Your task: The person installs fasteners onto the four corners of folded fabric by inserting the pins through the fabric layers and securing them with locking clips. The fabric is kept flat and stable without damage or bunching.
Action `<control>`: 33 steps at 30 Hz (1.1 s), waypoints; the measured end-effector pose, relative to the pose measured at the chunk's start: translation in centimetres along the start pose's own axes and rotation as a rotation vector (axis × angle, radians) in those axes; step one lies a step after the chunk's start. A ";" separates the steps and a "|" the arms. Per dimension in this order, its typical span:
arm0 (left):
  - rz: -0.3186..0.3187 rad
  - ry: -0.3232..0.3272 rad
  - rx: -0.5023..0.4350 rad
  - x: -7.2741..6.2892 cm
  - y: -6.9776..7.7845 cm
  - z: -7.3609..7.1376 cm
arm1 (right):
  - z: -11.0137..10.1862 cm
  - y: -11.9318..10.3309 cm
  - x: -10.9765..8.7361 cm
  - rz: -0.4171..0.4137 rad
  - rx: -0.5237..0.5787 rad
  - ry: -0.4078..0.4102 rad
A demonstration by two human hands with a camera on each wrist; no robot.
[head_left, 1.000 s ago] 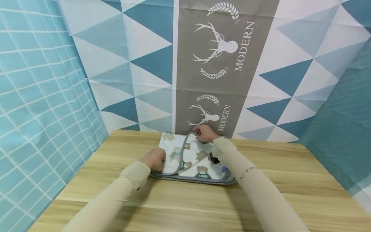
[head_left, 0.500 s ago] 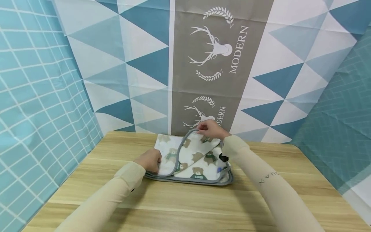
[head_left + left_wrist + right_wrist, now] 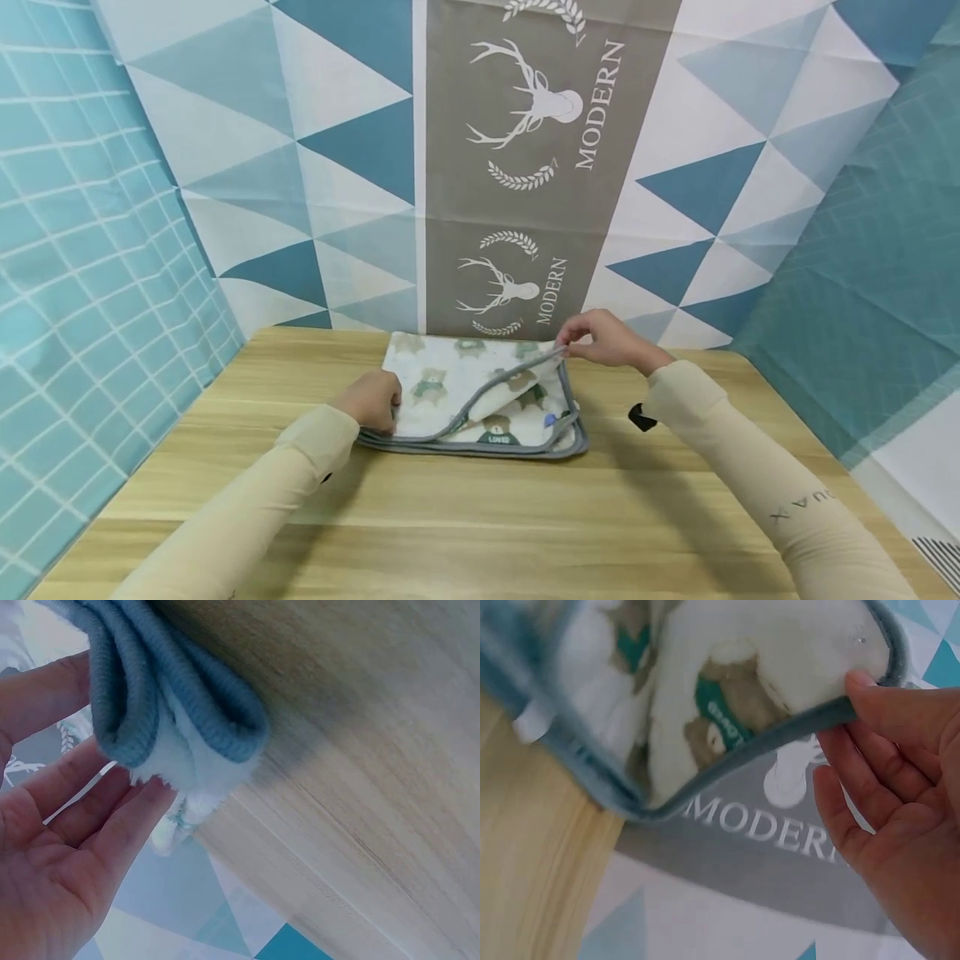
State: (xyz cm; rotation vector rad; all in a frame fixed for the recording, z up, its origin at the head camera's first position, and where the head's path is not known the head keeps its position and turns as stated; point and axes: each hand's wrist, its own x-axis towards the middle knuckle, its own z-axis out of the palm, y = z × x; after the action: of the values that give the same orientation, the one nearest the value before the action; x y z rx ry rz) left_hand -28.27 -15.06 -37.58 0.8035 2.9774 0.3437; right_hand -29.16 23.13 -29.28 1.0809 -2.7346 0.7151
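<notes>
A white fleece blanket (image 3: 431,367) with brown bears and grey edging lies folded on the wooden table (image 3: 450,525), against the back wall. My left hand (image 3: 369,402) holds its left end; in the left wrist view the fingers (image 3: 135,814) touch the folded layers (image 3: 187,712) from below and beside. At the blanket's far right, my right hand (image 3: 603,337) pinches the edging of the raised top layer (image 3: 772,735) between thumb and fingers. That layer slants up from the front left, with lower bear-printed layers showing under it.
A hanging cloth with triangles and deer heads (image 3: 510,287) stands close behind the blanket. Blue grid-patterned sheeting (image 3: 97,292) rises at the left, teal sheeting (image 3: 870,242) at the right. A small blue spot (image 3: 551,419) shows near the blanket's right edge.
My right hand has moved right, drawing the top layer's edge across the blanket and baring more bear print on the left. My left hand stays at the left end.
</notes>
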 end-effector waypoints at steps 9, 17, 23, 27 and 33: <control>0.004 -0.020 -0.007 -0.1 0.3 -0.3 | -0.4 0.1 -2.9 0.031 0.014 -0.061; 0.016 -0.026 0.013 0.1 0.7 -0.4 | -0.5 -0.8 -3.1 0.027 -0.024 -0.040; 0.001 -0.038 0.021 0.3 0.4 -0.1 | 0.5 -0.9 -3.0 0.019 -0.044 -0.070; -0.012 -0.046 0.009 0.3 0.3 0.1 | 1.7 -0.8 -3.1 0.014 -0.033 -0.110; -0.021 -0.064 -0.024 0.1 0.2 0.0 | 4.0 -0.5 -3.8 -0.004 -0.013 -0.202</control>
State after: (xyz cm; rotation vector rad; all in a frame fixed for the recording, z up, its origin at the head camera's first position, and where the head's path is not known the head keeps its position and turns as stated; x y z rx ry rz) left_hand -28.27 -14.81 -37.49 0.7655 2.9147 0.3456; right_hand -25.76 23.27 -33.59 1.2182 -2.8969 0.6183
